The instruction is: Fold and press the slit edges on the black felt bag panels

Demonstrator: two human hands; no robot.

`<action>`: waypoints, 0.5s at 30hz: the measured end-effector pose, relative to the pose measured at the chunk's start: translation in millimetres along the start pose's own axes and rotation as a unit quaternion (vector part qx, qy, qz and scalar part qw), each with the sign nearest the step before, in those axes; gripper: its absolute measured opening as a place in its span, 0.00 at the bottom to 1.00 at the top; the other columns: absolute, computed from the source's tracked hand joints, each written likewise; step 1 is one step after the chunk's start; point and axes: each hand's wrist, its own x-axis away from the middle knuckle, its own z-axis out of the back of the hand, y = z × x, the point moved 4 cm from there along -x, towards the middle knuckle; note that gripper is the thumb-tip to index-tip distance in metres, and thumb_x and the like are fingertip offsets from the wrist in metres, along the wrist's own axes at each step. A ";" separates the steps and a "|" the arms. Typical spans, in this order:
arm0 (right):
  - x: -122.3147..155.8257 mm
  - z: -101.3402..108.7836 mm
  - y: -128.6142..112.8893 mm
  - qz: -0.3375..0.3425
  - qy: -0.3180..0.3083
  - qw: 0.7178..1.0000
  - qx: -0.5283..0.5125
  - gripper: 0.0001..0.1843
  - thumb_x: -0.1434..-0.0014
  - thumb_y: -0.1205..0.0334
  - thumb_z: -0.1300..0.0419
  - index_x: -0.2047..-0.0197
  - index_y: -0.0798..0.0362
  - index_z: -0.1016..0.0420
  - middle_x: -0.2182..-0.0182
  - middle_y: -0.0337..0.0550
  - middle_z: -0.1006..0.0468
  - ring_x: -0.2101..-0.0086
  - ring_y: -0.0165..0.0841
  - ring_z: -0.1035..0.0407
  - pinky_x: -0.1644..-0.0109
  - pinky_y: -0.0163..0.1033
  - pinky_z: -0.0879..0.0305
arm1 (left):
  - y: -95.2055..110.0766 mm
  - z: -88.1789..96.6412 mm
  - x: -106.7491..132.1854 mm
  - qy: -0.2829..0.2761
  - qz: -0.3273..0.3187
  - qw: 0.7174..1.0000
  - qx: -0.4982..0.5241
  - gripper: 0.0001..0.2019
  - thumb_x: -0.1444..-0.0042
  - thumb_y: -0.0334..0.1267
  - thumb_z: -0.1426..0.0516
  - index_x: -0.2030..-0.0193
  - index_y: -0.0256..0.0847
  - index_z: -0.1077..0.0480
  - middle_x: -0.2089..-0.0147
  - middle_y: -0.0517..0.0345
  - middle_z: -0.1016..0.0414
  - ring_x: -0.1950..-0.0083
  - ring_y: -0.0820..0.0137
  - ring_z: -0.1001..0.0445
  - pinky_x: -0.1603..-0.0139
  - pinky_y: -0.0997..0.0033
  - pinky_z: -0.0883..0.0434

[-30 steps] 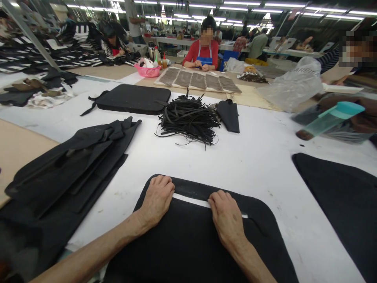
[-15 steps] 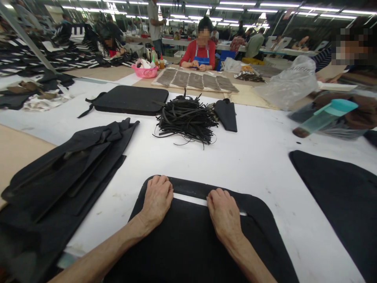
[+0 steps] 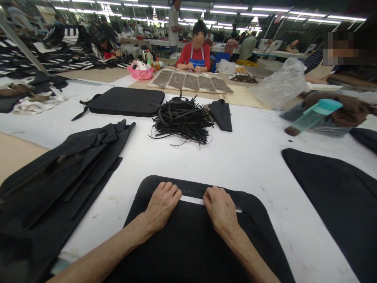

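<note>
A black rounded panel (image 3: 188,251) lies flat on the white table (image 3: 250,157) right in front of me. A narrow slit (image 3: 191,199) runs across it near its far edge, showing white through it. My left hand (image 3: 160,206) and my right hand (image 3: 220,210) rest side by side on the panel. Both have their fingers curled down over the near edge of the slit, gripping or pressing it. The fingertips are hidden in the slit.
A heap of black fabric pieces (image 3: 59,169) lies left, another black panel (image 3: 338,196) right. Beyond are a pile of black strips (image 3: 182,120), a black pad (image 3: 126,101), a teal-capped bottle (image 3: 315,116) and a plastic bag (image 3: 279,88). A person in red (image 3: 196,53) works opposite.
My two hands have drawn closer together along the slit, the left one sliding right. The visible white gap between them is shorter. The view has shifted slightly.
</note>
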 end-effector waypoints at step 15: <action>-3.1 1.3 2.6 -0.031 -0.053 0.998 0.005 0.10 0.41 0.63 0.49 0.72 0.51 0.31 0.70 0.40 0.27 0.66 0.35 0.36 0.65 0.39 0.52 | 35.4 -1.4 11.8 -0.041 -0.064 0.980 -0.184 0.24 0.48 0.23 0.53 0.43 0.29 0.40 0.63 0.45 0.27 0.60 0.61 0.30 0.54 0.57 0.35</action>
